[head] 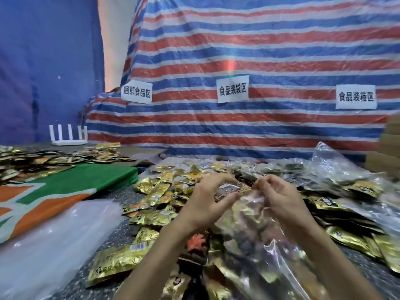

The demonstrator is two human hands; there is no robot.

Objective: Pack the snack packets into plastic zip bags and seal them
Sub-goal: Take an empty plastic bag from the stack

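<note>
Gold-and-black snack packets (154,192); red-white-blue striped tarp (238,50); green-orange cloth (65,189).

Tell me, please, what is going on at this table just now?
A person is working on a clear plastic zip bag stuffed with gold and black foil snack packets. The left hand and right hand both pinch its mouth, apparently to close the seal; the blur hides whether it is shut. Loose gold foil packets lie heaped around on the speckled table, and a stack of empty clear plastic bags lies at the left.
</note>
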